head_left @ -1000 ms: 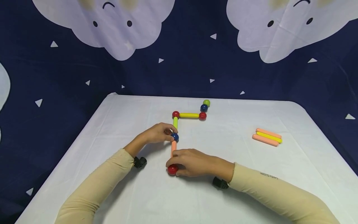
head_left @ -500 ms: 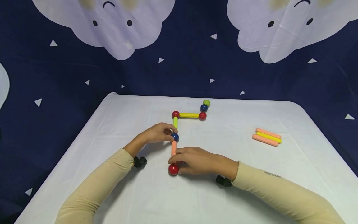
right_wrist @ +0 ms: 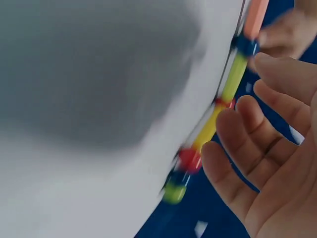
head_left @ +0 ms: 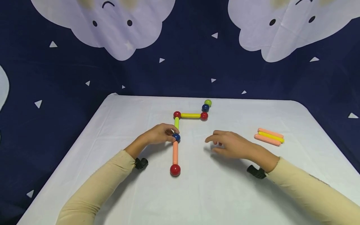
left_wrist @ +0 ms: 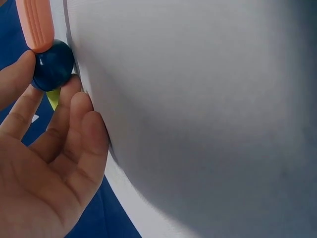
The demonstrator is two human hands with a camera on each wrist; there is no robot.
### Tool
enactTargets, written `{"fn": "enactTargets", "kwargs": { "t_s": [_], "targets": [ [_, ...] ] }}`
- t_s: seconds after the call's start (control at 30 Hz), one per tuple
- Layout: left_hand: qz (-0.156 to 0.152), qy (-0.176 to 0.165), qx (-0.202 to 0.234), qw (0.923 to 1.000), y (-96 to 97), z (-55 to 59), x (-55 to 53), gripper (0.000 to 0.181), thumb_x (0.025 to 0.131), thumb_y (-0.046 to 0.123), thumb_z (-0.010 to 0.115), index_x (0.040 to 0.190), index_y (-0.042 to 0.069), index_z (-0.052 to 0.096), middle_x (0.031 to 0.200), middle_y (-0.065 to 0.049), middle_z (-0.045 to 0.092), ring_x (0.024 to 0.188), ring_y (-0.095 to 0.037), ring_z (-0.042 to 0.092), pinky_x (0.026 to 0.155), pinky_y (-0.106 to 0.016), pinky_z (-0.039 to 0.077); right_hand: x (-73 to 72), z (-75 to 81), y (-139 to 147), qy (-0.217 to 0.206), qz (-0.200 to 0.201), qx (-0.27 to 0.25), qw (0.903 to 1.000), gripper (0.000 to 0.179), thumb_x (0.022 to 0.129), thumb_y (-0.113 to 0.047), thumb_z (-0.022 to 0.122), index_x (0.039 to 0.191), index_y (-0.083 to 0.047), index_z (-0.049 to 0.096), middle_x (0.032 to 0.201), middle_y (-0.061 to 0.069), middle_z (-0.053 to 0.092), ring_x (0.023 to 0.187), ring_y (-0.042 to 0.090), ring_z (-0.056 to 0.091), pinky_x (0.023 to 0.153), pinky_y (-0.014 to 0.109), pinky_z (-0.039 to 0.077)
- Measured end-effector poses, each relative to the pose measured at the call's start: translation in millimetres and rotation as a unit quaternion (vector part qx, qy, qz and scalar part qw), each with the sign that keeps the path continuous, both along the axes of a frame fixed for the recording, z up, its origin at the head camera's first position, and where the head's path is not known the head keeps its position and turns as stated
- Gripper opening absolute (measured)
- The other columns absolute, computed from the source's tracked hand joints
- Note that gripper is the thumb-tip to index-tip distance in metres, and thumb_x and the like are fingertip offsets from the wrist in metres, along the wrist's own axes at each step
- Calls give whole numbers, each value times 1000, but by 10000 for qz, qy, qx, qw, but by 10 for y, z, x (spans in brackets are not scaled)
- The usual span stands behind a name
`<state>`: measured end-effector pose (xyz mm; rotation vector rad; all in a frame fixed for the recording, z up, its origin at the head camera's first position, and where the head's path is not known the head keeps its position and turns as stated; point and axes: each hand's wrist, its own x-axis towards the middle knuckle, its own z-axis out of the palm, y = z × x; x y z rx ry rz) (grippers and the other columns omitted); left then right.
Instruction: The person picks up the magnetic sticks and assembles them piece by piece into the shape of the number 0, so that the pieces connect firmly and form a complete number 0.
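My left hand (head_left: 161,133) pinches a blue ball (left_wrist: 53,65) between thumb and fingers. From that ball an orange stick (head_left: 175,153) runs toward me to a red ball (head_left: 175,170). On its far side a green stick (head_left: 176,122) leads to a second red ball (head_left: 177,115), partly covered by my fingers. There a yellow stick (head_left: 190,115) turns right to a third red ball (head_left: 204,116). My right hand (head_left: 232,144) hovers over the table to the right of this chain, fingers loosely bent and holding nothing.
Beyond the third red ball sit another blue ball (head_left: 205,108) and a green ball (head_left: 208,102), in a row. Two orange sticks and a yellow stick (head_left: 271,137) lie side by side at the right. A dark blue curtain (head_left: 185,75) hangs behind the white table (head_left: 135,200).
My right hand has let go near the front red ball and moved right and away from me, uncovering the orange stick. My left hand stays on the blue ball.
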<state>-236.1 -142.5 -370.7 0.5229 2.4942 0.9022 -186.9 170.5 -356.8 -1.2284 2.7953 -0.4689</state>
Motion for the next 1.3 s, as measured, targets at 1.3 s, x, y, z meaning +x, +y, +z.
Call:
{"fn": "enactTargets", "kwargs": {
  "t_s": [1.3],
  "targets": [
    [72, -206, 102, 9997, 12, -16, -19, 32, 92, 16, 70, 123, 15, 66, 118, -11, 68, 107, -23, 61, 82, -28, 50, -2, -232, 1620, 1005, -2074, 314, 9726, 15, 80, -2, 75, 94, -8, 76, 84, 6, 66, 76, 22, 60, 67, 43, 51]
  ]
}}
